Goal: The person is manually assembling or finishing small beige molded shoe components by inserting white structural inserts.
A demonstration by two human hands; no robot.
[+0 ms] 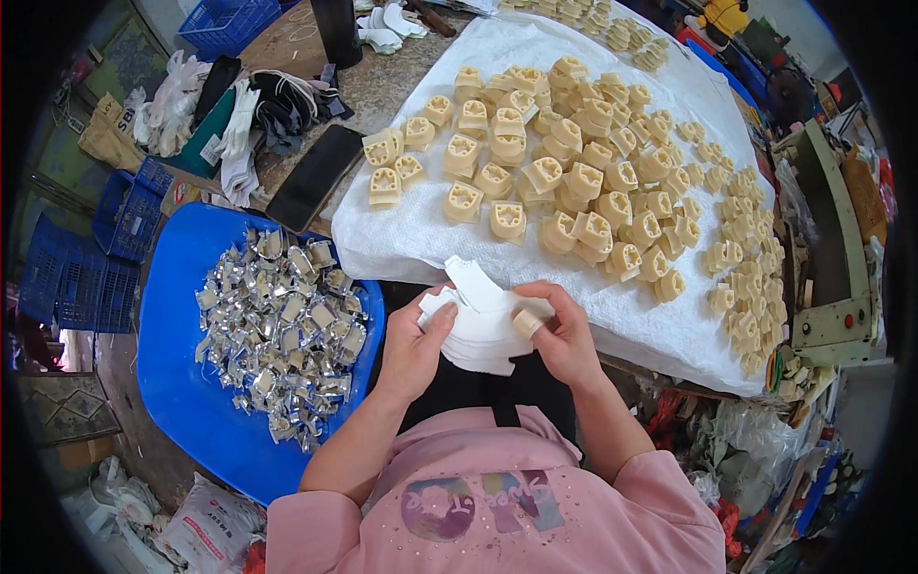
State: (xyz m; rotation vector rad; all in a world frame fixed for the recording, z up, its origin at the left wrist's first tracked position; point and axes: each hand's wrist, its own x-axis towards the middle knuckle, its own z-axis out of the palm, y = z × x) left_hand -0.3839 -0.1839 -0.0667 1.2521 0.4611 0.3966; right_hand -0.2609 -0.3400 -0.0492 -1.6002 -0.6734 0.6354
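Both hands hold a stack of white flat cut-out pieces just above my lap. My left hand grips the stack's left edge with the thumb on top. My right hand holds the right side, its thumb wrapped in beige tape and pressing on the top piece. One white piece fans upward from the stack. Just beyond my hands a white sheet covers the table and carries several cream moulded plastic parts.
A blue tub at my left holds a heap of small silver foil-wrapped pieces. A black phone lies at the sheet's left edge. Blue crates, gloves and bags sit far left. A green machine stands at right.
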